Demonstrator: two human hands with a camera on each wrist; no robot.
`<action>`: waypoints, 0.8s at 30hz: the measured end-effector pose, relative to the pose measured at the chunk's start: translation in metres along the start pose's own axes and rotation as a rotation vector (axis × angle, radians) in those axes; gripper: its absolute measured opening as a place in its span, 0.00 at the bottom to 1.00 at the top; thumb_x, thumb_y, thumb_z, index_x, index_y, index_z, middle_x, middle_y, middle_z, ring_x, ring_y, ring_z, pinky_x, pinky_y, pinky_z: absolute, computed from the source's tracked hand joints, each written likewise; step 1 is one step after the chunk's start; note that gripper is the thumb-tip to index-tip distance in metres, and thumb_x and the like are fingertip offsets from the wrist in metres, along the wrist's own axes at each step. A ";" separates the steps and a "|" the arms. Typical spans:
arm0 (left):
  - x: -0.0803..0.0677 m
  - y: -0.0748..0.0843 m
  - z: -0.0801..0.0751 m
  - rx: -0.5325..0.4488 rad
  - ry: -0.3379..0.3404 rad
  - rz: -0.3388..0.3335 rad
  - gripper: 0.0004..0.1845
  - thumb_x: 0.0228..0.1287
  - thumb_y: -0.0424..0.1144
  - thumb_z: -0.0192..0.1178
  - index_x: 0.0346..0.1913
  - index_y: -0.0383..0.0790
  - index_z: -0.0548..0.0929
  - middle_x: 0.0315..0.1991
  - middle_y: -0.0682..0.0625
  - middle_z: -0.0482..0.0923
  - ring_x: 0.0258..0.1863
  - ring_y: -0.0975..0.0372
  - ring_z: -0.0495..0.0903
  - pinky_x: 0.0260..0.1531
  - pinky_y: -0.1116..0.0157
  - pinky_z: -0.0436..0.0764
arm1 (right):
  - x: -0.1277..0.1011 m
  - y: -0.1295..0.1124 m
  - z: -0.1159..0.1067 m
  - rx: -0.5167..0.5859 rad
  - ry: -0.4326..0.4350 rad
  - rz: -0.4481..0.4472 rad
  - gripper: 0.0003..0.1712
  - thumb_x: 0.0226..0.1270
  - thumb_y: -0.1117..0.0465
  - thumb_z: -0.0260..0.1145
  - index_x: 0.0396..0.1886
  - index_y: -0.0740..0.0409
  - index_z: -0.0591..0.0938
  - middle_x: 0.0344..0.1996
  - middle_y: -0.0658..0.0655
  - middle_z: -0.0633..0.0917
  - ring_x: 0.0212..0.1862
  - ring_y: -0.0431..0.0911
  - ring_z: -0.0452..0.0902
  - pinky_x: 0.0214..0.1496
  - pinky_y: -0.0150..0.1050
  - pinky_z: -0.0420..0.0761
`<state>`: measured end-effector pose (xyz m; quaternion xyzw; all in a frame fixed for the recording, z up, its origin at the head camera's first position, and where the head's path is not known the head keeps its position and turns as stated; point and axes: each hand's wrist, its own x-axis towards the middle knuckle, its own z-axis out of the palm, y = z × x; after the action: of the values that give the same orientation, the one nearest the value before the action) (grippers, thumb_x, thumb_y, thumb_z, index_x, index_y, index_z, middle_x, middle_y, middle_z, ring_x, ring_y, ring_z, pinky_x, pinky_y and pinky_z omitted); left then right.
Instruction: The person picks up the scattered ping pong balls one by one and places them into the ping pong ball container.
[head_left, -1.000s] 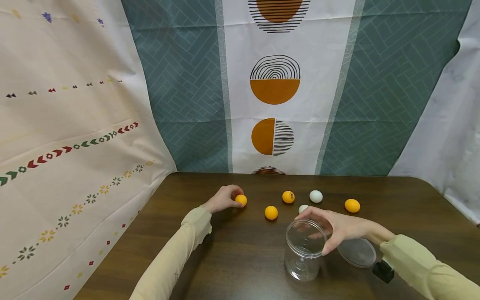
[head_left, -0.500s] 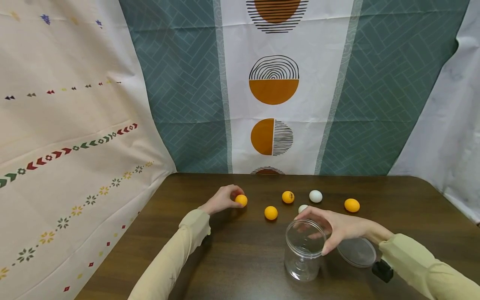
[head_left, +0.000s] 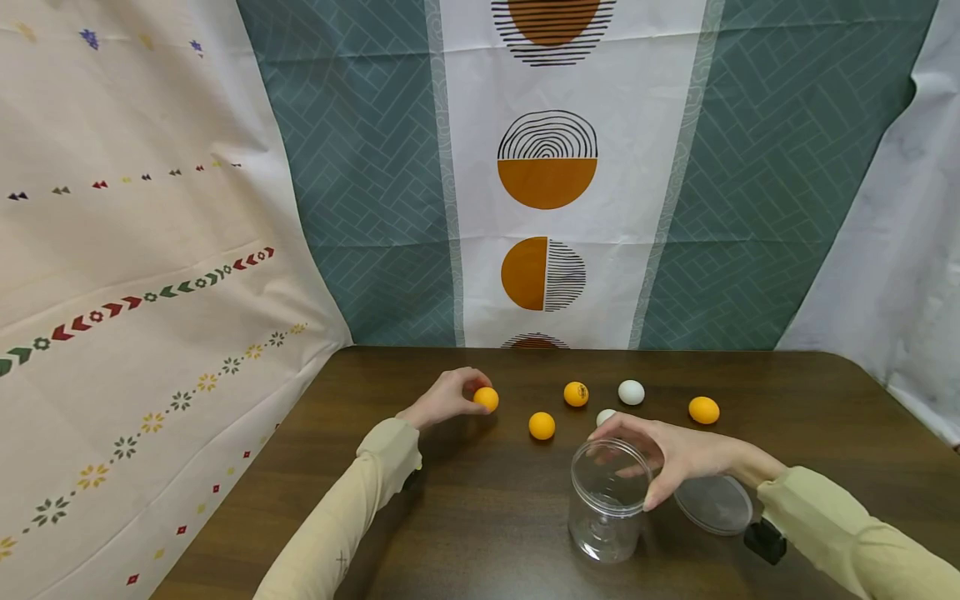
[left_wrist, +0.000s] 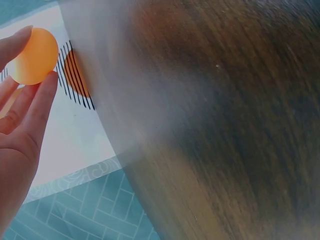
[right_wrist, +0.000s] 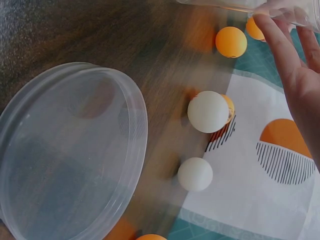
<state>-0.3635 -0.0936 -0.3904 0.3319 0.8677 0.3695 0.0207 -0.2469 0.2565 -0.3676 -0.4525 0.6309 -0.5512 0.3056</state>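
Observation:
My left hand pinches an orange ping-pong ball between thumb and fingertips on the left side of the table. The left wrist view shows the same ball held at the fingertips. My right hand grips a clear plastic jar near its open rim, with the thumb on the near right side and the fingers round the back. The jar stands upright with nothing visible inside. Its clear round lid lies on the table, partly behind the right wrist.
Beyond the jar lie an orange ball, a printed orange ball, a white ball and another orange ball. A second white ball is partly hidden by the right hand. A patterned curtain hangs behind the table.
The left hand and its orange ball have shifted slightly up and to the right. The right hand and jar have stayed put.

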 end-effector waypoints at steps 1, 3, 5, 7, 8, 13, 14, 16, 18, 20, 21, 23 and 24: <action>0.000 0.000 0.000 -0.002 0.001 0.002 0.16 0.48 0.34 0.70 0.41 0.41 0.79 0.37 0.54 0.75 0.36 0.59 0.73 0.43 0.55 0.73 | 0.000 0.000 0.000 0.000 -0.001 -0.002 0.42 0.49 0.71 0.69 0.61 0.64 0.57 0.61 0.68 0.59 0.61 0.66 0.53 0.54 0.58 0.62; 0.000 0.001 -0.001 -0.002 0.004 0.005 0.16 0.47 0.35 0.70 0.41 0.41 0.79 0.36 0.54 0.75 0.36 0.59 0.73 0.43 0.55 0.73 | 0.000 0.000 0.000 -0.001 -0.005 -0.011 0.42 0.49 0.71 0.69 0.61 0.64 0.57 0.61 0.68 0.60 0.61 0.66 0.53 0.54 0.58 0.62; 0.000 0.002 -0.002 -0.003 0.006 0.003 0.16 0.47 0.35 0.70 0.41 0.41 0.79 0.36 0.54 0.75 0.36 0.59 0.73 0.43 0.56 0.73 | 0.001 -0.001 0.001 -0.004 -0.011 -0.024 0.42 0.49 0.71 0.69 0.62 0.65 0.56 0.61 0.68 0.60 0.60 0.66 0.53 0.54 0.58 0.62; -0.001 0.003 -0.002 -0.006 0.007 -0.002 0.16 0.47 0.35 0.70 0.41 0.41 0.79 0.37 0.54 0.75 0.36 0.60 0.73 0.43 0.56 0.73 | 0.001 -0.001 0.001 -0.005 -0.016 -0.033 0.42 0.49 0.71 0.69 0.62 0.65 0.56 0.60 0.68 0.59 0.60 0.66 0.53 0.54 0.58 0.63; -0.001 0.004 -0.002 -0.008 0.008 -0.005 0.16 0.47 0.35 0.70 0.41 0.41 0.79 0.37 0.54 0.75 0.36 0.60 0.73 0.43 0.56 0.73 | 0.001 -0.001 0.001 -0.004 -0.017 -0.034 0.42 0.49 0.71 0.69 0.62 0.65 0.56 0.60 0.69 0.59 0.60 0.66 0.54 0.54 0.58 0.63; -0.002 0.007 -0.004 -0.020 0.015 -0.005 0.16 0.48 0.36 0.70 0.42 0.42 0.78 0.38 0.54 0.75 0.37 0.60 0.73 0.42 0.59 0.73 | 0.000 -0.001 0.002 0.003 0.002 -0.003 0.42 0.49 0.71 0.69 0.62 0.64 0.56 0.61 0.69 0.59 0.61 0.64 0.54 0.55 0.57 0.62; -0.002 0.007 -0.004 -0.024 0.017 0.000 0.16 0.49 0.36 0.69 0.42 0.41 0.78 0.38 0.54 0.76 0.37 0.60 0.73 0.42 0.59 0.73 | 0.000 -0.001 0.002 0.004 0.007 0.007 0.42 0.48 0.72 0.69 0.61 0.64 0.57 0.61 0.69 0.59 0.61 0.64 0.54 0.55 0.56 0.62; -0.002 0.007 -0.003 -0.031 0.021 0.007 0.16 0.49 0.36 0.69 0.42 0.41 0.79 0.38 0.54 0.76 0.37 0.60 0.73 0.42 0.60 0.73 | 0.000 -0.001 0.002 0.002 0.010 0.011 0.42 0.48 0.72 0.69 0.61 0.64 0.57 0.61 0.69 0.58 0.61 0.65 0.53 0.55 0.56 0.62; -0.002 0.007 -0.003 -0.041 0.024 0.015 0.16 0.49 0.36 0.69 0.42 0.41 0.79 0.38 0.54 0.76 0.37 0.61 0.73 0.42 0.60 0.74 | 0.000 -0.001 0.002 0.005 0.011 0.013 0.42 0.48 0.72 0.69 0.61 0.64 0.57 0.61 0.69 0.58 0.61 0.65 0.53 0.55 0.56 0.62; -0.002 0.007 -0.003 -0.050 0.023 0.022 0.16 0.48 0.36 0.70 0.42 0.41 0.79 0.37 0.54 0.76 0.37 0.61 0.74 0.42 0.59 0.74 | 0.000 0.000 0.002 0.004 0.007 0.010 0.42 0.48 0.71 0.69 0.61 0.64 0.57 0.61 0.70 0.58 0.60 0.65 0.53 0.55 0.56 0.62; -0.002 0.008 -0.003 -0.055 0.022 0.025 0.16 0.48 0.36 0.70 0.42 0.41 0.79 0.37 0.54 0.76 0.37 0.60 0.74 0.42 0.58 0.74 | 0.000 0.000 0.001 0.005 0.006 0.010 0.42 0.48 0.71 0.69 0.61 0.64 0.57 0.61 0.70 0.58 0.60 0.66 0.53 0.55 0.56 0.62; -0.002 0.009 -0.003 -0.058 0.018 0.028 0.16 0.48 0.37 0.70 0.42 0.42 0.79 0.37 0.54 0.76 0.37 0.60 0.74 0.43 0.56 0.73 | 0.000 0.000 0.001 0.008 0.006 0.013 0.42 0.48 0.71 0.69 0.61 0.63 0.57 0.61 0.70 0.58 0.60 0.66 0.53 0.55 0.57 0.62; -0.002 0.010 -0.003 -0.060 0.016 0.029 0.17 0.48 0.37 0.70 0.42 0.42 0.78 0.37 0.54 0.76 0.37 0.60 0.74 0.43 0.55 0.73 | 0.000 0.000 0.002 0.008 0.007 0.014 0.42 0.48 0.71 0.69 0.61 0.63 0.57 0.61 0.70 0.58 0.60 0.66 0.53 0.55 0.56 0.62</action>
<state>-0.3570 -0.0918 -0.3819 0.3408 0.8515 0.3981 0.0184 -0.2457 0.2556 -0.3678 -0.4450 0.6330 -0.5529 0.3091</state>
